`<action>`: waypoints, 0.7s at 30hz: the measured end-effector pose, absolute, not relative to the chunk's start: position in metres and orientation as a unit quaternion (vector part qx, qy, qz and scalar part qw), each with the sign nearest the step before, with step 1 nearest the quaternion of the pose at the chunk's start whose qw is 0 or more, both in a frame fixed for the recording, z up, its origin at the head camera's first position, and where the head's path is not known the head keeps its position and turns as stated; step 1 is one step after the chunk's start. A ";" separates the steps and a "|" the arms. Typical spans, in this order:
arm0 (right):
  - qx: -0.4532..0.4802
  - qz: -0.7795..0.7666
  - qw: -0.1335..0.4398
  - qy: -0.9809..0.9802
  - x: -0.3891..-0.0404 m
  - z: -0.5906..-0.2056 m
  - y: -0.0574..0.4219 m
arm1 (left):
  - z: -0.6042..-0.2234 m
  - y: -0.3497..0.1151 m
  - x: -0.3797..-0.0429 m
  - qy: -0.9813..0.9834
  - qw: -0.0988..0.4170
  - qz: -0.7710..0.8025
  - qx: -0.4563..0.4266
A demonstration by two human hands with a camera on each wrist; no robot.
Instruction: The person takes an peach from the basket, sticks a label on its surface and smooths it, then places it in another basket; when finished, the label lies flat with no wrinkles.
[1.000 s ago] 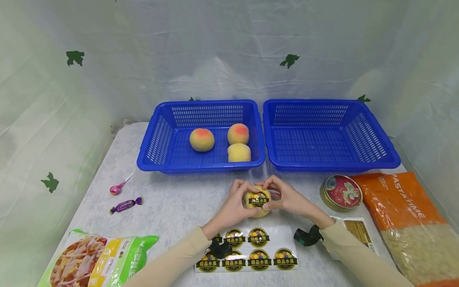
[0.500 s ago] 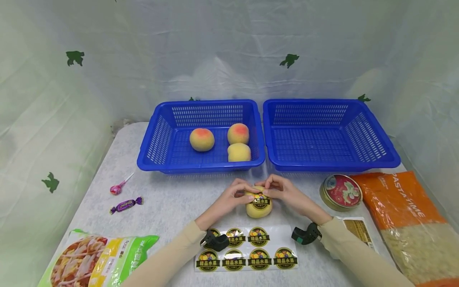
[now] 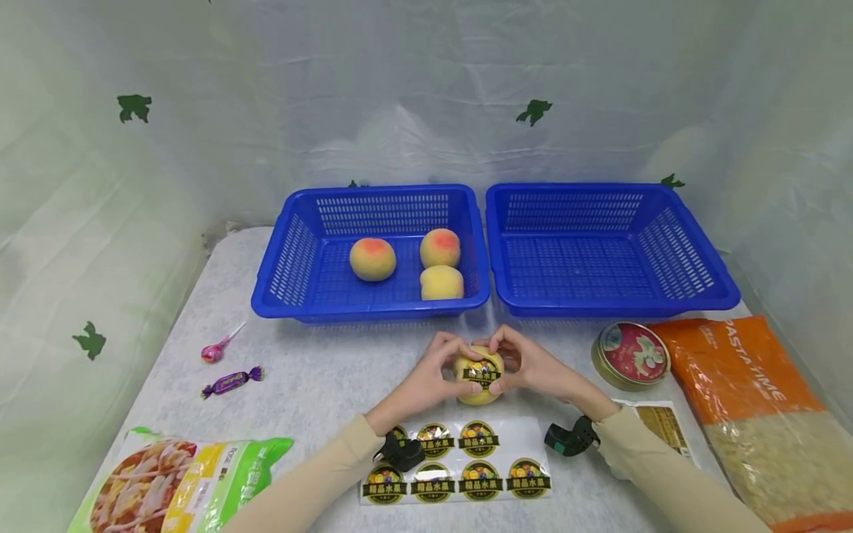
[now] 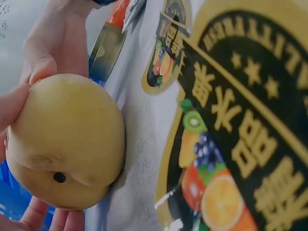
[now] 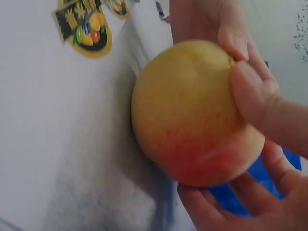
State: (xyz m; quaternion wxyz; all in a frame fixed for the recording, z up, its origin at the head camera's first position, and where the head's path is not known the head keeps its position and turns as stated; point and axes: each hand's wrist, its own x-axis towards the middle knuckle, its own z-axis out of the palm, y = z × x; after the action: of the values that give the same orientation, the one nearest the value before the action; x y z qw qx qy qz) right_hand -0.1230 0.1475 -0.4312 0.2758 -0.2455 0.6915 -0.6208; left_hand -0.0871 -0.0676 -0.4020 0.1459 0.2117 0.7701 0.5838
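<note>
A yellow peach with a red blush on one side is between both hands, just beyond the sticker sheet. On its near face lies a round black-and-gold fruit sticker. My left hand grips the peach from the left, its thumb at the sticker's edge. From the right, my right hand holds it with fingers curled round the far side and thumb on the sticker's right edge. The white sticker sheet, with several matching stickers, lies flat under the wrists.
Behind stand two blue baskets; the left basket holds three peaches. To the right are a round tin, an orange pasta bag and a flat packet. At left lie a lollipop, a purple candy and a green food bag.
Both thumbs have slid from the sticker's top down to its sides, and the fingers have wrapped back round the peach. The peach has stayed in nearly the same spot.
</note>
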 end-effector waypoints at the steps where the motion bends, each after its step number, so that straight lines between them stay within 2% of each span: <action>1: -0.247 -0.625 0.278 0.687 -0.124 -0.432 0.148 | -0.402 -0.067 -0.087 0.769 0.143 0.586 0.211; 8: -0.253 -0.644 0.289 0.662 -0.127 -0.433 0.153 | -0.432 -0.069 -0.097 0.770 0.141 0.585 0.213; 12: -0.249 -0.637 0.283 0.672 -0.126 -0.430 0.152 | -0.433 -0.070 -0.095 0.779 0.132 0.571 0.222; 17: -0.251 -0.632 0.253 0.688 -0.121 -0.419 0.166 | -0.434 -0.070 -0.090 0.816 0.117 0.508 0.251; 21: -0.232 -0.637 0.215 0.703 -0.118 -0.403 0.196 | -0.435 -0.069 -0.088 0.842 0.101 0.453 0.274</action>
State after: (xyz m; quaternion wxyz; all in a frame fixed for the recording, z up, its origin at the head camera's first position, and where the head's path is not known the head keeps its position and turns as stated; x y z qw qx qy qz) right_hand -0.1184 0.1959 -0.4026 0.2150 -0.2323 0.7033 -0.6365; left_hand -0.0880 -0.0688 -0.4346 0.1015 0.2742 0.8424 0.4527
